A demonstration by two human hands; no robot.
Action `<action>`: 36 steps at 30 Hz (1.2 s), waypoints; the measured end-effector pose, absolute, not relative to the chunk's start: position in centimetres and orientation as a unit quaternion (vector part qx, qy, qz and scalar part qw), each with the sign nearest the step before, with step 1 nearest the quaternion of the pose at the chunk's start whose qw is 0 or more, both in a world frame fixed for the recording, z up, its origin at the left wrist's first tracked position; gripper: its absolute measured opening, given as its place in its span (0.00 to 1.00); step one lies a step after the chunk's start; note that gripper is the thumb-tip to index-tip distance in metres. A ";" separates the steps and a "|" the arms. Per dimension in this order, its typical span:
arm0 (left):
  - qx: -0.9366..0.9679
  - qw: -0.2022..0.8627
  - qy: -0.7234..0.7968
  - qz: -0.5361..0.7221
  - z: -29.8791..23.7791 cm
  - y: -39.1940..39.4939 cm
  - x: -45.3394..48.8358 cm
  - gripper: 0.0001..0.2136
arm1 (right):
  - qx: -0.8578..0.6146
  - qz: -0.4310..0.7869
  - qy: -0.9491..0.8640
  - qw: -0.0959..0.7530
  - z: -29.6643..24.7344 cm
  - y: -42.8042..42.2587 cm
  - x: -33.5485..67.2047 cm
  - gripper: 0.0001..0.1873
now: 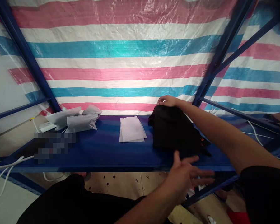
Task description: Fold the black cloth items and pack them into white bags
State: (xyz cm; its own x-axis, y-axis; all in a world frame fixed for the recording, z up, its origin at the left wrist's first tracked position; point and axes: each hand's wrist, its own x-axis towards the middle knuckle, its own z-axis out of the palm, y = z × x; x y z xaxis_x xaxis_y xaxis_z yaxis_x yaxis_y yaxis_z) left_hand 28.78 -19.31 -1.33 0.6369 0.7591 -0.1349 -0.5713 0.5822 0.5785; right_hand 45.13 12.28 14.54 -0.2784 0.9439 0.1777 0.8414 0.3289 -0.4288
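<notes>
A black piece of folded cloth (175,130), perhaps a garment, lies on the right part of the blue shelf, with a small orange mark near its right corner. At its far edge my right hand (167,100) has bent fingers closed on the fabric; part of the grip is hidden. My left hand (186,174) is just in front of the near edge of the cloth, slightly blurred, fingers spread and holding nothing. To the left of the cloth lie a few white paper sheets (132,129), loosely stacked.
The blue metal shelf (102,152) has upright posts at both sides and a striped plastic sheet (121,49) behind. Grey-white plastic packets (81,121) sit at the left, near a blurred-out dark object (53,146). White cables (8,175) hang over the left edge.
</notes>
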 end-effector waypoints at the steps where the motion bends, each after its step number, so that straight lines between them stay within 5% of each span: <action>1: 0.269 0.882 0.212 0.323 -2.2 -19.6 29.6 0.63 | -0.573 0.118 -0.790 0.183 13.5 12.9 45.0 0.12; 6: 0.513 0.832 0.164 0.131 -4.3 -19.8 28.5 0.28 | -0.592 0.028 -0.802 0.076 9.6 14.5 46.3 0.19; 8: 0.604 0.769 0.169 0.127 -3.2 -19.0 26.3 0.22 | -0.592 0.001 -0.803 0.074 9.1 14.4 47.0 0.21; 14: 0.736 0.547 0.245 0.315 2.6 -11.3 17.5 0.18 | -0.551 -0.001 -0.813 0.188 8.5 12.2 43.7 0.16; 17: 0.777 0.301 0.376 0.406 3.7 -5.6 12.7 0.15 | -0.507 0.068 -0.838 0.193 7.1 10.2 38.9 0.19; 20: 0.794 0.072 0.495 0.346 2.5 -0.9 8.9 0.21 | -0.447 0.122 -0.869 0.173 4.9 8.1 34.5 0.26; 26: 0.820 0.069 0.555 0.125 -1.6 2.8 6.1 0.30 | -0.391 0.093 -0.906 0.130 0.0 5.1 31.0 0.31; 36: 0.797 0.033 0.569 0.199 -1.4 2.7 5.5 0.27 | -0.422 0.022 -0.882 0.207 0.3 2.7 30.6 0.22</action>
